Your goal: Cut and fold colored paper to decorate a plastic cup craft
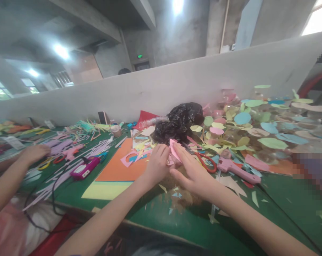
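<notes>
A small piece of pink paper (174,150) is held up between the two hands, above the green surface (150,213) and in front of the black plastic bag (189,115). By the left hand (157,163) a narrow grip is kept, with the bent fingers drawn together at the paper's left side. The right hand (194,172) is laid against the other side with its fingers nearly straight; whether the paper is also pinched by that thumb cannot be told.

The paper can be judged very light, soft and easily creased or torn, with little slip under dry skin. It is best taken by the edges or along a fold, between fingertips, with light pressure.

To the left, an orange sheet (114,163) is laid partly over a yellow sheet (104,191). Near the right hand, red-handled scissors (212,166) and a pink glue gun (239,171) are seen among loose scraps.
</notes>
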A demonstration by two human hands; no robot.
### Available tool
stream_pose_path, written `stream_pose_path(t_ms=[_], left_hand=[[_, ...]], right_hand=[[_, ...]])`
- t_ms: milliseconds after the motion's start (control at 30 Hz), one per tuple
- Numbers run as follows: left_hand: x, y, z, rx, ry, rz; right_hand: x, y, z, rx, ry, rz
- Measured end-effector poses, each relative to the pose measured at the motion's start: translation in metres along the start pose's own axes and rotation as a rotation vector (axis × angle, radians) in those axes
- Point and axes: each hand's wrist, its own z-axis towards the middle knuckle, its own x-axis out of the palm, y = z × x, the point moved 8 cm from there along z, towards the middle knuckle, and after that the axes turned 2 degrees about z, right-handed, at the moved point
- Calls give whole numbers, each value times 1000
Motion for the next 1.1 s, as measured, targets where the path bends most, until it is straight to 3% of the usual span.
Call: stream_pose_path(t_ms=[567,933,1100], left_hand=[[-1,-1,1,2,-1,8],[-6,1,-2,-18,-44,-36],[-11,1,-2,-6,-93,-66]], right_hand=[[-1,1,0,10,-8,6],[-6,0,0,54,-35,141],[-5,-3,-3,192,11,361]])
